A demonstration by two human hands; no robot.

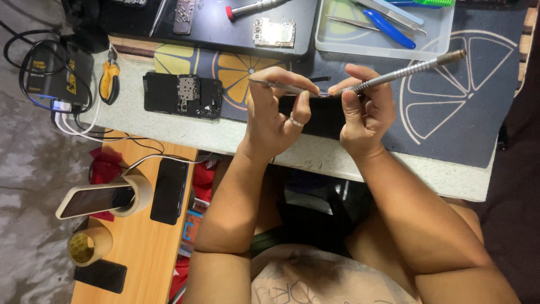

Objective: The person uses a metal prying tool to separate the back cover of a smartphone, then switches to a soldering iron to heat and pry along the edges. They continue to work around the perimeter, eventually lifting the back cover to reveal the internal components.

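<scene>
Phone (315,115) under both hands | left (275,112) pinches tweezers (275,85) | right (365,110) grips probably screwdriver (405,70)

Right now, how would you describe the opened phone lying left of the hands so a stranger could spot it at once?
Start at the dark mat with orange-slice prints on the pale worktop. At the mat's left end, left of the left hand, lies the opened phone, flat and lengthwise. Unlike the closed phones on the wooden bench below, its back is off, showing metal parts inside.
</scene>
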